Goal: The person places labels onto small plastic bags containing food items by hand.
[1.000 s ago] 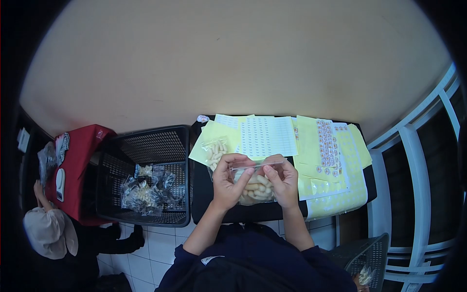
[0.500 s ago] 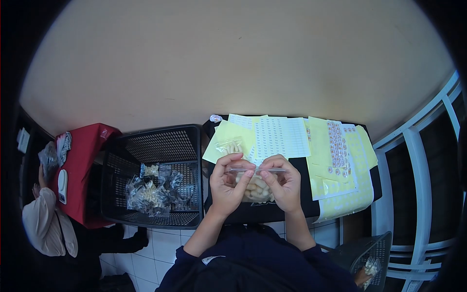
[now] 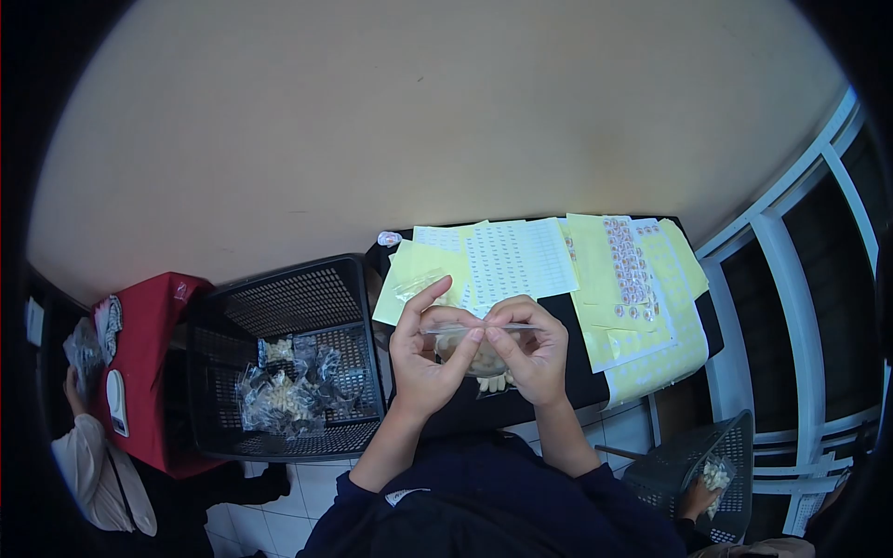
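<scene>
One bag [image 3: 477, 361], top edge pinched by left hand [image 3: 430, 358] and right hand [image 3: 527, 358], thumbs close together. One black crate [image 3: 288, 296] left, one grey crate [image 3: 660, 474] right.

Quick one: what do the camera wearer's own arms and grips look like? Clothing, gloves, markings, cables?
Left grip and right grip are bare human hands: no gloves, no rings visible. Forearms bare, no watch or cables visible. Dark navy sleeves; small white mark on the garment near the left one, its print unreadable.
</scene>
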`<state>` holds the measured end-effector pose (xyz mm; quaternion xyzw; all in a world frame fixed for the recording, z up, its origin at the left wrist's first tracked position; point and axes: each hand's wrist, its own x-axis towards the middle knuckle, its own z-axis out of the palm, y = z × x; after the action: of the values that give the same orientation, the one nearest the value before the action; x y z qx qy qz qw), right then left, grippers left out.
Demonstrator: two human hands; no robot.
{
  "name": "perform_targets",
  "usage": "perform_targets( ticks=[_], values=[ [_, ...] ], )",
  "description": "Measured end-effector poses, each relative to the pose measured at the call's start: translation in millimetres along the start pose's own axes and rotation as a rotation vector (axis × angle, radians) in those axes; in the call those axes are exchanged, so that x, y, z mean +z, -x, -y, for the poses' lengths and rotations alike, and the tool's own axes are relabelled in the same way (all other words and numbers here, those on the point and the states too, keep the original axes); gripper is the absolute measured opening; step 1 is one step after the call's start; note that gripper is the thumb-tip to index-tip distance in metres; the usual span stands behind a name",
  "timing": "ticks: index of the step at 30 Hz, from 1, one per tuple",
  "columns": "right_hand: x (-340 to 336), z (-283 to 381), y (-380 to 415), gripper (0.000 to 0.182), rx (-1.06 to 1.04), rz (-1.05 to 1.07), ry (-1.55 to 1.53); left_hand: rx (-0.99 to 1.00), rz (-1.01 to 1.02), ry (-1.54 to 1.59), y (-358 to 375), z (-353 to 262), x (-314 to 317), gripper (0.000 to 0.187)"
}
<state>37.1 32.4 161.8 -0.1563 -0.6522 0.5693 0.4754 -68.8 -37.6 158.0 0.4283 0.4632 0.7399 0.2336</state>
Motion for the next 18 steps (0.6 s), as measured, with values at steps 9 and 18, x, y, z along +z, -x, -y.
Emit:
perform_targets(
  ticks=[9, 18],
  values=[
    [-1, 0, -6, 0.007, -0.020, 0.009, 0.023, 0.118, -0.038, -0.073, -6, 2, 4, 0.051],
    [1, -5, -14, 0.006, -0.052, 0.038, 0.014, 0.235, -0.093, -0.112, -13, 8, 5, 0.049]
  ],
)
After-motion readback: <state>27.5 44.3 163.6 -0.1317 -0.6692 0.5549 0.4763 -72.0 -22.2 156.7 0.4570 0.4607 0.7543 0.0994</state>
